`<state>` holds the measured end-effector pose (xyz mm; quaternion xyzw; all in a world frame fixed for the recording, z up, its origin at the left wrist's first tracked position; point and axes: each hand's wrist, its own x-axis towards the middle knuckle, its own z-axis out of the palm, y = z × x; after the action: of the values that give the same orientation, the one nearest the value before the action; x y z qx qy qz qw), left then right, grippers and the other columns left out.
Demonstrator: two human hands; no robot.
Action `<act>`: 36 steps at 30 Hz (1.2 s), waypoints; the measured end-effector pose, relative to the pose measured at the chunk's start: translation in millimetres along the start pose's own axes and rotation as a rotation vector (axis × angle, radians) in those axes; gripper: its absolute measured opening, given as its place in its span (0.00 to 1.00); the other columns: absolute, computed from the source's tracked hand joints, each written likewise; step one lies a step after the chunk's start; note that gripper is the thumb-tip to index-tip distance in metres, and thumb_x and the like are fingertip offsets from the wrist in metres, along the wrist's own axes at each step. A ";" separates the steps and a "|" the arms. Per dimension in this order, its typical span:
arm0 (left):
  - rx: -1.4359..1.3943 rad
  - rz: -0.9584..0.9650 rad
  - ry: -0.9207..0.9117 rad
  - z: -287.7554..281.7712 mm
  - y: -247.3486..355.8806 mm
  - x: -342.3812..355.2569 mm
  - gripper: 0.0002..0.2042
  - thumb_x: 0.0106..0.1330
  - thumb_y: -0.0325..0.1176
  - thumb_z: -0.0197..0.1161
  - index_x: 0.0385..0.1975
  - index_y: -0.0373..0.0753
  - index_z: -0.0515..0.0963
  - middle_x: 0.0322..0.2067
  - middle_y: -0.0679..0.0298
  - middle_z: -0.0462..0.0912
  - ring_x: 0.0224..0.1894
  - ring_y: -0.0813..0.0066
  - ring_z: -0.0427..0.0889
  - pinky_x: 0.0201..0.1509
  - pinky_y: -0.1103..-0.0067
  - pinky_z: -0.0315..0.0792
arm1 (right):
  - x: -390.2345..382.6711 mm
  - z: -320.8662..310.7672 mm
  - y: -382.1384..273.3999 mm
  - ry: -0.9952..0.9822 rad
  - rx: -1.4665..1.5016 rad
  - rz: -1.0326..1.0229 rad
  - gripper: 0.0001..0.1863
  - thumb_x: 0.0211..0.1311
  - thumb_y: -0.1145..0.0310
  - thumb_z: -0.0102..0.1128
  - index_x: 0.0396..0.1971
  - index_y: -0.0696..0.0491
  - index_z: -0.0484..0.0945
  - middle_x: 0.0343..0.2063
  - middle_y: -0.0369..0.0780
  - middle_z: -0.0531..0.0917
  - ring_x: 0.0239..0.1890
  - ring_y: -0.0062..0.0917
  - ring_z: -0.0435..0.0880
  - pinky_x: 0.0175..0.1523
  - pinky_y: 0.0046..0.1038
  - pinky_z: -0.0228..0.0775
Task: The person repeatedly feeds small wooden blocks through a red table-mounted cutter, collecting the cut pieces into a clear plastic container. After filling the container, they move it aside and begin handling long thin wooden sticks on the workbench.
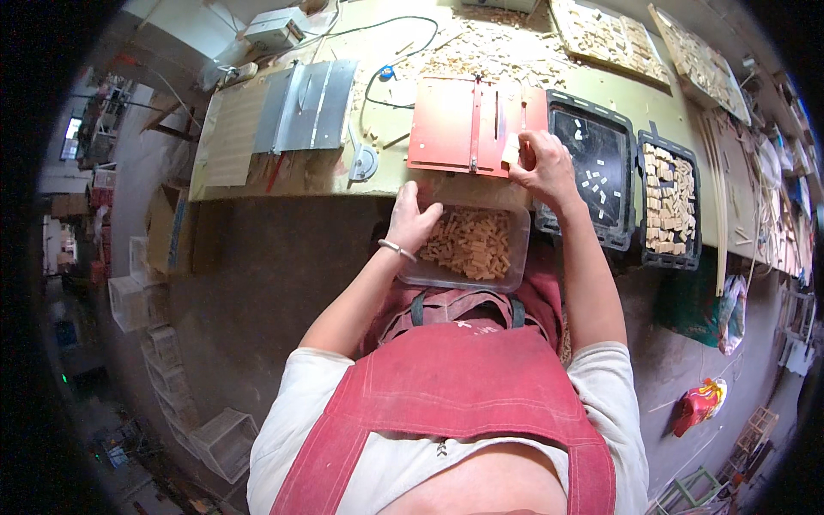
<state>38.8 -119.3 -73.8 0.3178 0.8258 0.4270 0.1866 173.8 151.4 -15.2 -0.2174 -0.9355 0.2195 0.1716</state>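
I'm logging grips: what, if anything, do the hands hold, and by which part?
The right hand holds a small pale block, apparently by its right edge. Whether the left hand holds anything cannot be told.

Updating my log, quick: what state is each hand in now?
Left hand: at the clear plastic bin; open or closed cannot be told.
Right hand: closed, pinching a pale wooden block.

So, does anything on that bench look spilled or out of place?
Yes: loose wood bits lie strewn across the back of the bench, behind the red plate. That looks messy compared with the narrow black crate at right, where wooden blocks are packed close together.
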 end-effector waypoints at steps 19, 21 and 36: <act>-0.764 -0.152 -0.029 -2.6 -15.6 69.6 0.43 0.56 0.15 0.58 0.78 0.40 0.62 0.65 0.63 0.77 0.56 0.76 0.79 0.54 0.82 0.75 | -4.3 13.5 10.7 0.050 -0.004 0.010 0.17 0.53 0.56 0.69 0.35 0.50 0.76 0.39 0.43 0.80 0.48 0.39 0.80 0.54 0.43 0.73; -0.796 -0.143 -0.025 -6.7 -7.9 68.2 0.43 0.56 0.14 0.57 0.79 0.40 0.62 0.64 0.64 0.77 0.51 0.78 0.79 0.49 0.85 0.74 | 0.1 -1.1 -1.3 -0.147 -0.027 0.124 0.21 0.52 0.51 0.70 0.40 0.49 0.79 0.43 0.43 0.81 0.53 0.38 0.81 0.59 0.43 0.74; -0.587 -0.216 0.195 -37.0 -23.1 21.2 0.32 0.73 0.23 0.65 0.76 0.38 0.63 0.57 0.60 0.81 0.50 0.77 0.83 0.52 0.80 0.78 | -56.7 -59.1 63.2 0.402 0.217 0.195 0.19 0.50 0.60 0.72 0.41 0.50 0.79 0.36 0.41 0.82 0.39 0.31 0.81 0.50 0.37 0.75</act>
<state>-6.5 -136.6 -72.7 0.1186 0.7104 0.6530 0.2344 267.4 195.1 -8.7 -0.3263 -0.8280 0.2868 0.3546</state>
